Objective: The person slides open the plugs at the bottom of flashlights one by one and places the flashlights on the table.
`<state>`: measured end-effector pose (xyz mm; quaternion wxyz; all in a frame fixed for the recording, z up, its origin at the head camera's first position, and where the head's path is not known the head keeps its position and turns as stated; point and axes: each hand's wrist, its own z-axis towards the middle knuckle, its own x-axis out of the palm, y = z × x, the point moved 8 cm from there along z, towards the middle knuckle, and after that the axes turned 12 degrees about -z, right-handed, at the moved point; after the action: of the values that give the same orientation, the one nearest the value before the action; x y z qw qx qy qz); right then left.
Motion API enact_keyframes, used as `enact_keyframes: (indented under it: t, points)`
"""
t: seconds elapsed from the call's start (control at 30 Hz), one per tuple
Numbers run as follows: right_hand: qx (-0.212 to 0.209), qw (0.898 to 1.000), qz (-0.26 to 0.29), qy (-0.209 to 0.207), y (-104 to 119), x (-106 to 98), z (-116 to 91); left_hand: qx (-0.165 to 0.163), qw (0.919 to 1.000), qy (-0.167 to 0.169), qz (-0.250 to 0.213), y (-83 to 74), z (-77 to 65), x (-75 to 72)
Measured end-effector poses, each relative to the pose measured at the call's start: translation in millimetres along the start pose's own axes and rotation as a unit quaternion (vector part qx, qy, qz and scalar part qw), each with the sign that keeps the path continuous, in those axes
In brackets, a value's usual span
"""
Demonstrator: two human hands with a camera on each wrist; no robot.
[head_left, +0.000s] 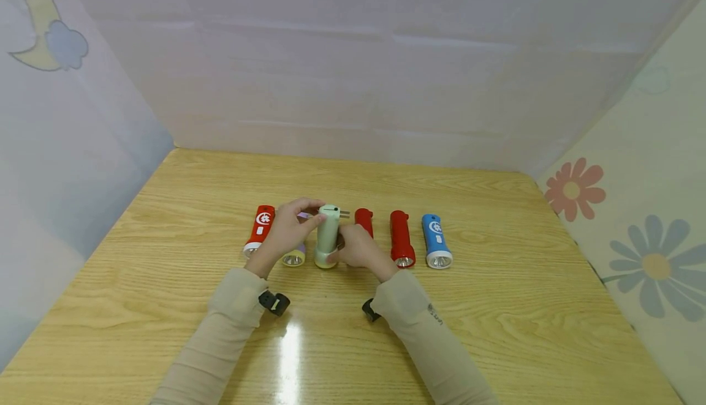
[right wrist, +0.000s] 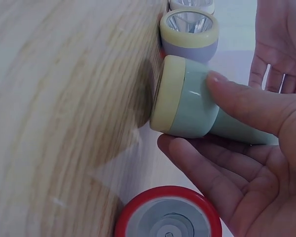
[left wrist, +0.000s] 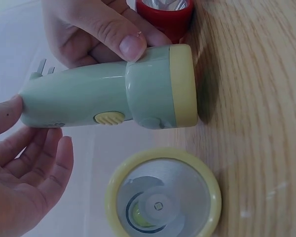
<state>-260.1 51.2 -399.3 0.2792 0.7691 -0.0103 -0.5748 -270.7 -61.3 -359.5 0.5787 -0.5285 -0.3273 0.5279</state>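
A pale green flashlight (head_left: 328, 233) with a yellow rim stands nearly upright, lens end down, at the middle of the row. Two metal plug prongs stick out near its top, and a yellow slide switch (left wrist: 109, 118) shows on its side. My left hand (head_left: 289, 227) holds the tail end between thumb and fingertips. Lower down, my right hand (head_left: 357, 247) grips the head, its thumb on one side and fingers on the other. Whether the rim touches the table I cannot tell. A purple flashlight with a yellow rim (right wrist: 190, 29) lies beside it, partly behind my left hand.
On the wooden table (head_left: 496, 307), a red-and-white flashlight (head_left: 261, 227) lies at the left. To the right are a red flashlight (head_left: 364, 219) partly hidden by my right hand, another red flashlight (head_left: 401, 238) and a blue-and-white flashlight (head_left: 436, 239). Fabric-covered walls (head_left: 353, 86) enclose the table's back and sides.
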Motion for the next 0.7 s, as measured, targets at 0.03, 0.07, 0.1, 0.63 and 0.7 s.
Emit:
enact_keyframes:
  t: [0.03, 0.07, 0.1, 0.63, 0.7]
  points:
    - [-0.001, 1.0, -0.003, 0.0, 0.0, -0.1, -0.3, -0.001, 1.0, -0.001, 0.0, 0.3, 0.1, 0.1]
    - [0.0, 1.0, -0.005, 0.0, -0.1, -0.3, -0.5, -0.002, 1.0, -0.001, 0.001, 0.9, 0.3, 0.1]
    - [0.0, 1.0, -0.008, 0.0, -0.2, -0.5, -0.8, -0.004, 1.0, -0.001, 0.002, 1.6, 0.5, 0.1]
    - [0.011, 1.0, 0.021, 0.017, 0.3, 4.4, -5.2, -0.013, 0.9992, -0.03, 0.021, 7.0, 3.7, -1.2]
    - [0.014, 1.0, 0.02, 0.016, 1.0, 4.8, -5.8, -0.018, 0.999, -0.035, 0.023, 7.9, 4.0, -1.5]
